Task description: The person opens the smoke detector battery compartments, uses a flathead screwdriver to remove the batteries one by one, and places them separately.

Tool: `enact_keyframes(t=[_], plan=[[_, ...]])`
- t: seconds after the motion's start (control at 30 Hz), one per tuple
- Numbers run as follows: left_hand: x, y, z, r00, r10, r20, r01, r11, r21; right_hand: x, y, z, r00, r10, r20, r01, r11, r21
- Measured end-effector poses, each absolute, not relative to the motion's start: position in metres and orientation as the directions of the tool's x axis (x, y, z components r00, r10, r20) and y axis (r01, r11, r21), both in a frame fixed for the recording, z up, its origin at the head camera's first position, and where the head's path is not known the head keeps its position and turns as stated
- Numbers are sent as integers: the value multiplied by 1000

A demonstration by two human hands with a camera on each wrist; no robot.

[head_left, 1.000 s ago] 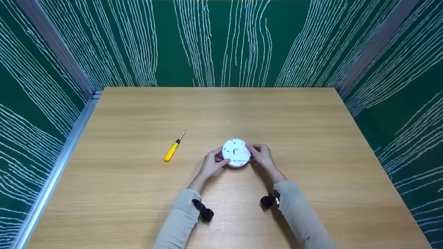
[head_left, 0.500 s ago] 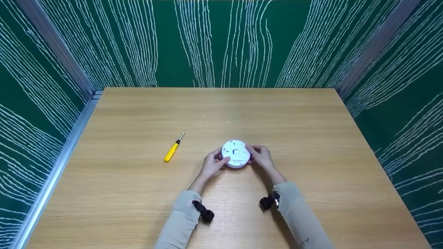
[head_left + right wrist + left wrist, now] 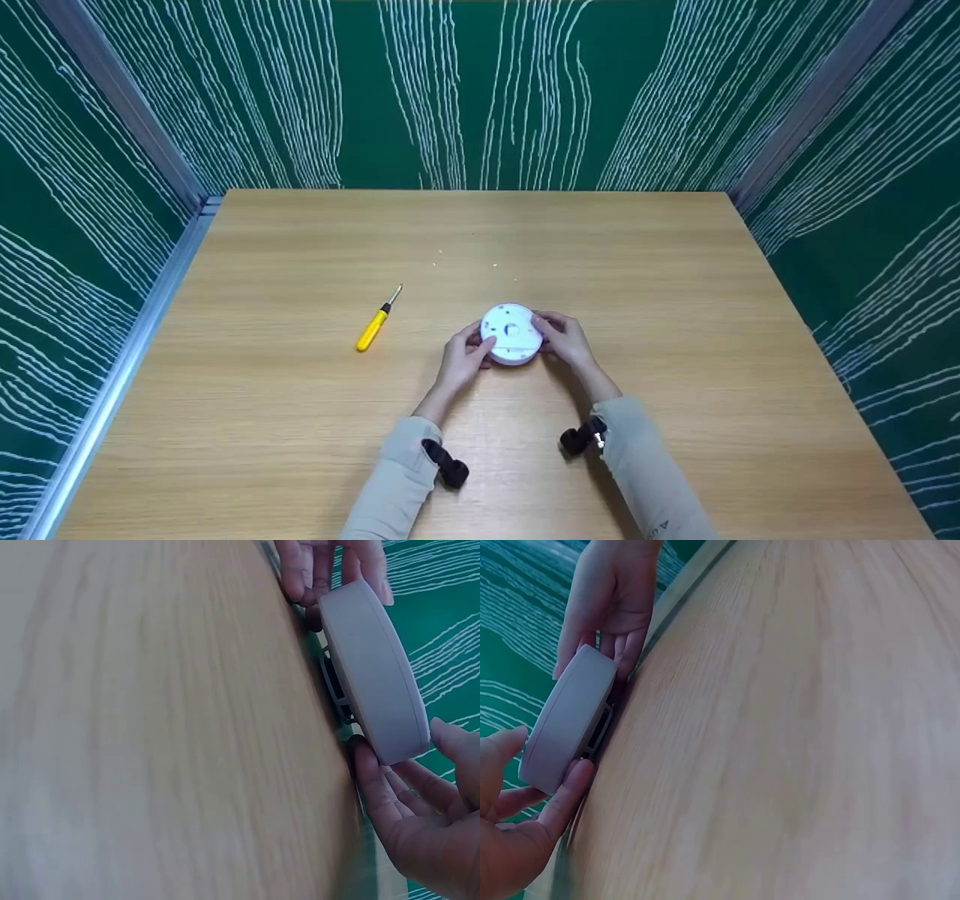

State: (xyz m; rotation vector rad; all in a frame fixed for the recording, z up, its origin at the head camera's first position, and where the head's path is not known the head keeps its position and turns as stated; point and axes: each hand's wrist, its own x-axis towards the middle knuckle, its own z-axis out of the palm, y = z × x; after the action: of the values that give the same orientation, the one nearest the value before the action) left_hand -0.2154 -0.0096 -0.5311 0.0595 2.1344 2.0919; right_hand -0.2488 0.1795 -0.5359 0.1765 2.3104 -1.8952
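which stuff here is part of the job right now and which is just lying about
In the job:
white round device, held by its edge
left grip and right grip, one on each side of it

Lying about:
yellow-handled screwdriver, untouched on the table, though possibly a tool for this job
small pale specks beyond the device
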Motion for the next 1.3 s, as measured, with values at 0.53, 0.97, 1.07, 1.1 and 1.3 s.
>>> enact_keyframes(t=[0.53, 0.97, 1.07, 1.1, 1.3], plan=[[-210, -6, -530, -992, 81, -97, -98, -1, 995, -249, 179, -540, -963, 48, -264, 267, 77, -961], [-204, -8, -518, -992, 114, -53, -58, -43, 997, -249, 176, -541, -949, 103, -297, 302, 35, -953], [-204, -8, -517, -993, 113, -39, -40, -15, 999, -250, 177, -541, -946, 125, -298, 304, 33, -952], [-204, -8, -517, -993, 112, -35, -36, -6, 999, -250, 177, -541, -945, 132, -298, 305, 31, -952], [-203, -8, -517, -993, 118, -11, -9, 15, 1000, -250, 175, -541, -944, 162, -289, 301, 56, -952]])
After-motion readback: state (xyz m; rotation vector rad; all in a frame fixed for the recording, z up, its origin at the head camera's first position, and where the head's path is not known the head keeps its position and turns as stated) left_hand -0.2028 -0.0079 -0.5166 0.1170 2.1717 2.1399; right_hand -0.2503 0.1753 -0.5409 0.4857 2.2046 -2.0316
